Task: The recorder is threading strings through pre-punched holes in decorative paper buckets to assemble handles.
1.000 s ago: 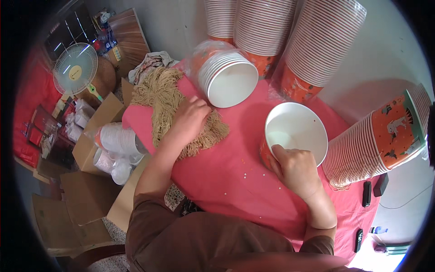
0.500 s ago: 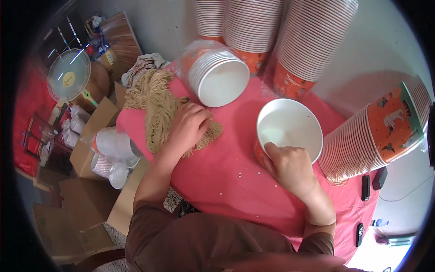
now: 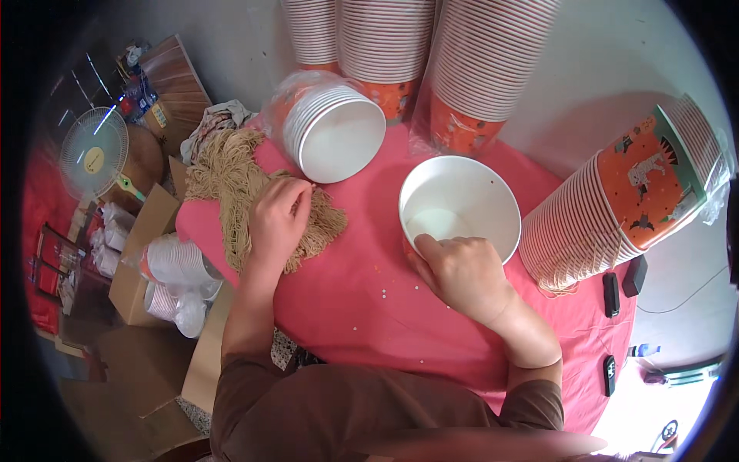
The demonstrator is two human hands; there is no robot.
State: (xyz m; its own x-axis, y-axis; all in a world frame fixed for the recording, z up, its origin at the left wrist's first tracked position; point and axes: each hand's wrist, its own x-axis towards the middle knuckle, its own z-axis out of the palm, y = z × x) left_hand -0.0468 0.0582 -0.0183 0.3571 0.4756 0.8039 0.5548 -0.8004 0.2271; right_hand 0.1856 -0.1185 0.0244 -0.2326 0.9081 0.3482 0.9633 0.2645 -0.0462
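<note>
1. Open paper bowl (image 3: 460, 202): round, smooth white inside, orange outside just showing at the near wall, upright on the pink tablecloth (image 3: 369, 308), mid-table.
2. Gripped at the near rim by the right hand (image 3: 462, 269): thumb hooked inside over the rim, fingers curled against the outer wall, wrist bent and forearm slanting in from the near-right of the bowl.
3. Left of the bowl, well apart: heap of thin tan strings (image 3: 239, 192), stringy and tangled, spread over the table's left corner and hanging off its edge.
4. Pressed onto that heap, the left hand (image 3: 281, 215): palm down, fingers drawn close together and pinching into the strands; how much is caught between them, impossible to tell. Forearm straight back toward the brown sleeve.
5. Up-left of the bowl, near it: nested stack of bowls lying on its side (image 3: 335, 135) in a clear plastic wrap, white mouth facing the camera, touching the heap's far edge.
6. Beyond the bowl, against the wall: tall ribbed stacks of bowls (image 3: 431, 54), orange at the base.
7. Right of the bowl, just beside it: another long stack on its side (image 3: 616, 208), orange patterned base outward.
8. Far left of the bowl, below table level: cardboard boxes (image 3: 146, 239), stacks of translucent lids (image 3: 173, 266), a fan (image 3: 92, 154).
</note>
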